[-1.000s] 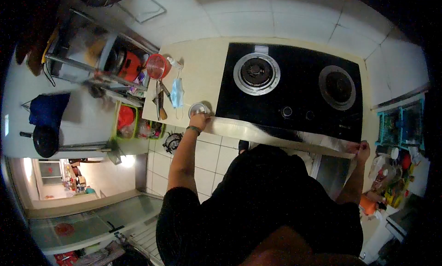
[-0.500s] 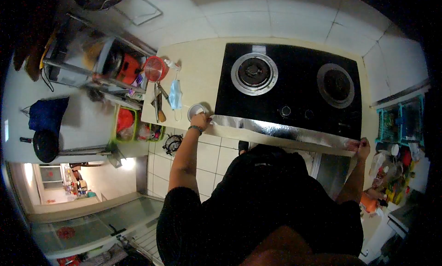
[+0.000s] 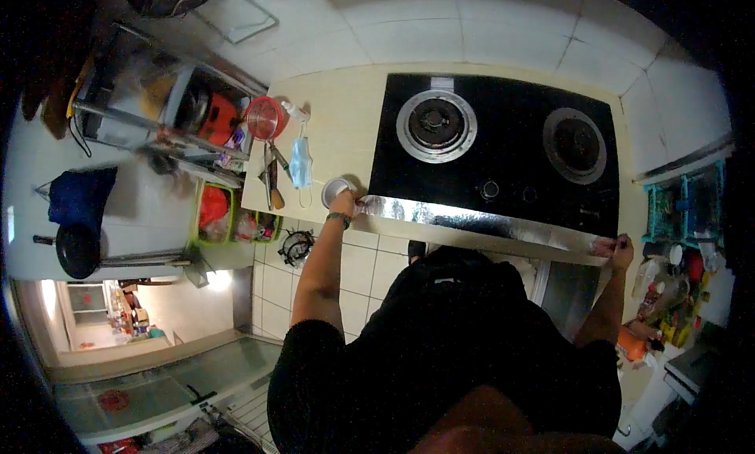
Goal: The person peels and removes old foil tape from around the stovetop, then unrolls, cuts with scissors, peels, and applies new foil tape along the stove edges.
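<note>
Foil strip (image 3: 480,222) stretched along front edge of black 2-burner hob (image 3: 503,151), center frame, running left to right. Left hand (image 3: 346,202) closed on strip's left end, just beside small round tin (image 3: 336,189) on beige worktop (image 3: 338,116). Right hand (image 3: 621,251) at frame right pinches strip's right end. Blue face mask (image 3: 300,161) and red bowl (image 3: 265,117) sit upper left on worktop, apart from hands.
</note>
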The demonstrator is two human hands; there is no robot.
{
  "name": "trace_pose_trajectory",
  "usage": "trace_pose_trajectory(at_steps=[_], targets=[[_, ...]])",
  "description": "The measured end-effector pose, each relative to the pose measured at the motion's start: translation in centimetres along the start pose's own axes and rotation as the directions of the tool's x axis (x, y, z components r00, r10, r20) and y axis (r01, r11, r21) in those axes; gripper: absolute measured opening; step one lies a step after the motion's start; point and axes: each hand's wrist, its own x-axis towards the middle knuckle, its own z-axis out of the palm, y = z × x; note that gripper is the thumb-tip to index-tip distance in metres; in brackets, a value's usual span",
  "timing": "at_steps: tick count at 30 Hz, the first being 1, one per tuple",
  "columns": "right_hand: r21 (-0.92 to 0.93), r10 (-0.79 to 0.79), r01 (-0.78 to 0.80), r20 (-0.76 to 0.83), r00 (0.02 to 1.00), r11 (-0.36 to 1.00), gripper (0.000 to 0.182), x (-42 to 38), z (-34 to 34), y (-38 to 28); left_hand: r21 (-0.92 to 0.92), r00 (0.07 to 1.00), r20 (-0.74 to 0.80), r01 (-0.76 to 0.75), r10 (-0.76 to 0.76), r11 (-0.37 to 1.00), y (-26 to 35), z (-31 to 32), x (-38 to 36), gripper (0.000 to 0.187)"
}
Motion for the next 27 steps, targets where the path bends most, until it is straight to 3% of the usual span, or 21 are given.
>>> trace_pose_trajectory(at_steps=[2, 4, 6, 8, 10, 15, 17, 19, 23, 25, 27], targets=[[0.233, -0.023, 0.008, 0.062, 0.998, 0.972, 0.007, 0.2, 0.2, 0.2, -0.011, 1.000, 0.008, -0.002, 0.002, 1.000, -0.6, 0.6, 0.4, 0.024], [0.188, -0.022, 0.014, 0.040, 0.999, 0.982, 0.006, 0.0, 0.2, 0.1, -0.022, 0.992, 0.091, 0.086, -0.084, 0.996, -0.6, 0.7, 0.8, 0.023], [0.143, -0.022, 0.019, 0.018, 1.000, 0.990, 0.006, 0.0, 0.1, -0.3, -0.013, 0.997, 0.053, 0.055, -0.054, 0.998, -0.1, 0.3, 0.3, 0.023], [0.213, -0.035, 0.026, 0.041, 0.999, 0.977, 0.004, 0.1, 0.1, 0.3, -0.002, 1.000, 0.015, 0.024, -0.024, 1.000, 0.0, 0.1, 0.2, 0.022], [0.284, -0.051, 0.031, 0.063, 0.997, 0.958, 0.003, 0.2, 0.0, 0.7, 0.041, 0.991, 0.114, 0.073, -0.077, 0.997, 0.0, -0.1, 0.5, 0.040], [0.313, 0.011, -0.052, 0.130, 0.991, 0.948, 0.004, 0.3, -0.1, 1.1, 0.042, 0.994, 0.099, 0.030, -0.034, 0.999, 1.6, -1.6, -0.2, 0.039], [0.498, 0.047, -0.114, 0.146, 0.988, 0.860, 0.010, 0.9, 0.8, 5.3, 0.029, 0.995, 0.093, 0.038, -0.040, 0.999, 2.1, -2.1, -0.4, 0.039], [0.506, 0.053, -0.124, 0.153, 0.987, 0.854, 0.006, 1.2, 1.2, 7.5, -0.037, 0.997, 0.069, 0.020, -0.017, 0.999, 1.0, -1.2, -0.1, 0.039], [0.278, -0.059, 0.031, 0.092, 0.994, 0.960, 0.008, 0.1, 0.5, 2.0, -0.096, 0.999, -0.010, -0.051, 0.051, 0.994, -0.6, -1.0, -0.1, 0.031], [0.156, -0.112, 0.102, 0.063, 0.992, 0.983, 0.015, -0.1, 0.2, 0.1, -0.273, 0.978, 0.198, -0.013, 0.070, 0.962, -2.9, -0.7, 0.9, 0.020], [0.243, -0.105, 0.082, 0.083, 0.991, 0.966, 0.016, 0.0, -0.1, -0.5, -0.323, 0.961, 0.257, -0.017, 0.105, 0.946, -5.8, 0.4, 2.3, 0.011]])
